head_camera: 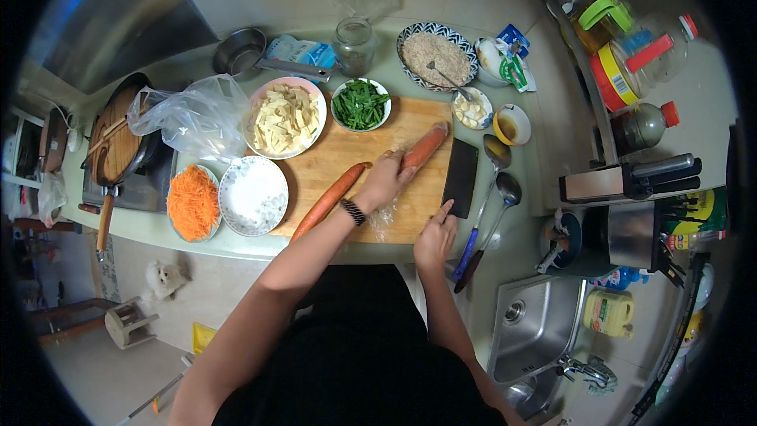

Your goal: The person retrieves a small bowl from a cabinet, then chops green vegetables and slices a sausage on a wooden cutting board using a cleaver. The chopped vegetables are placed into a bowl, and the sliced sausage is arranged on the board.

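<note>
My left hand [383, 182], with a dark bracelet at its wrist, grips a thick reddish sausage [424, 149] that lies slantwise on the wooden cutting board [408, 112]. Clear film clings to this sausage, and a crumpled piece of clear film [383, 220] is under and below the hand. A second long sausage [329, 202] rests on the board to the left, partly behind my forearm. My right hand [436, 235] is closed at the near end of a dark, broad-bladed kitchen knife [461, 177] at the board's right edge. Its handle is hidden by the fingers.
Around the board stand a white plate [253, 195], shredded carrot [193, 203], pale strips [285, 117], chopped greens [361, 104] and garlic [471, 109]. Two metal spoons [495, 151] [508, 189] lie right of the knife. A steel sink [535, 319] is at the lower right.
</note>
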`<state>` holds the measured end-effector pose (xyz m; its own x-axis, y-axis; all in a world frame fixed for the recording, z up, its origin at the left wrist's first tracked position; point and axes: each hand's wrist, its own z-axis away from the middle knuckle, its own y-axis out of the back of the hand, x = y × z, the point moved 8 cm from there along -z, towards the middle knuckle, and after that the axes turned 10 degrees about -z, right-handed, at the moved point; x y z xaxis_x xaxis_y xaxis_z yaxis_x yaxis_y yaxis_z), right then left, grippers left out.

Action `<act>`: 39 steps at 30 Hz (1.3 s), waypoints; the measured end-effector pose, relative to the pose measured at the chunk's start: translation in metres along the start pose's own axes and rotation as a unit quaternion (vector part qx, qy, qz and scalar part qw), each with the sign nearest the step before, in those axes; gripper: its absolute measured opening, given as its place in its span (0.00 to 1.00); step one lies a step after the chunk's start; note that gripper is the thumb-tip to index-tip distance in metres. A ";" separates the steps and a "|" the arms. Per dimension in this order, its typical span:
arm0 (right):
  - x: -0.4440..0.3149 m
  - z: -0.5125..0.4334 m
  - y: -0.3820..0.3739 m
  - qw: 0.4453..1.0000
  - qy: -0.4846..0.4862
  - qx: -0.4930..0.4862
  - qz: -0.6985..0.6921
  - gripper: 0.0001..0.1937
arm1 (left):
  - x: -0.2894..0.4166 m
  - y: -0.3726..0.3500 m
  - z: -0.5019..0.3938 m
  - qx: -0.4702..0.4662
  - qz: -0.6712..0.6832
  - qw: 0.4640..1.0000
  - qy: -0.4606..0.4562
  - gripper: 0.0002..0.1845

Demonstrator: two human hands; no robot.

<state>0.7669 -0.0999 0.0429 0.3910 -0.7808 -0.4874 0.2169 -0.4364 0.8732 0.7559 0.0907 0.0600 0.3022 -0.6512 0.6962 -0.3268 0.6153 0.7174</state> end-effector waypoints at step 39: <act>-0.179 -0.021 0.086 0.572 0.117 -0.502 -0.638 0.38 | 0.038 0.185 0.081 0.254 0.267 0.929 0.041 0.13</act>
<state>0.7344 0.0112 0.2053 -0.5761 0.0197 -0.8171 0.8170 -0.0163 -0.5764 0.6340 0.1440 0.2170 0.0371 -0.2648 0.9636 -0.8243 0.5370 0.1792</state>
